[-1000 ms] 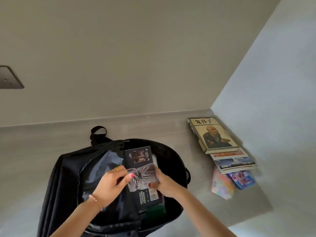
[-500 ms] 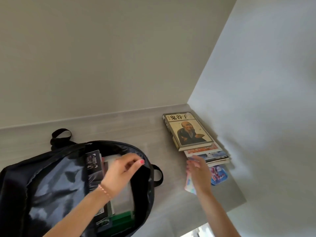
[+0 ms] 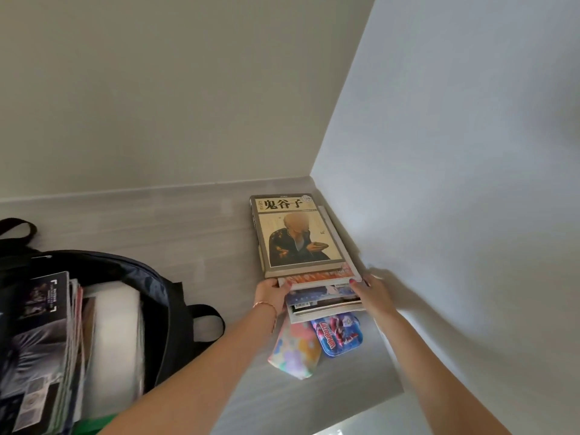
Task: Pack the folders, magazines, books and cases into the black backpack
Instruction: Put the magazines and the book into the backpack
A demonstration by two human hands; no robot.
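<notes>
Both hands have left backpack point(image 3: 94, 309), now at stack point(image 3: 314, 277) in far right corner of table point(image 3: 188, 240). Left hand point(image 3: 271, 293) grips stack's near left edge; right hand point(image 3: 373, 291) grips near right edge, fingers curled round magazines under book point(image 3: 298, 233). Likely next load; lift not begun. Backpack open at left edge, magazines already inside. Floral case point(image 3: 296, 350) and blue case point(image 3: 339, 334) lie just beside stack. Pale grey tabletop, plain walls meeting at corner.

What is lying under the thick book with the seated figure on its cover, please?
Under the thick book lies a stack of magazines, their near edges sticking out, with the left hand and right hand at either side. How many there are, and their covers, stay hidden.
</notes>
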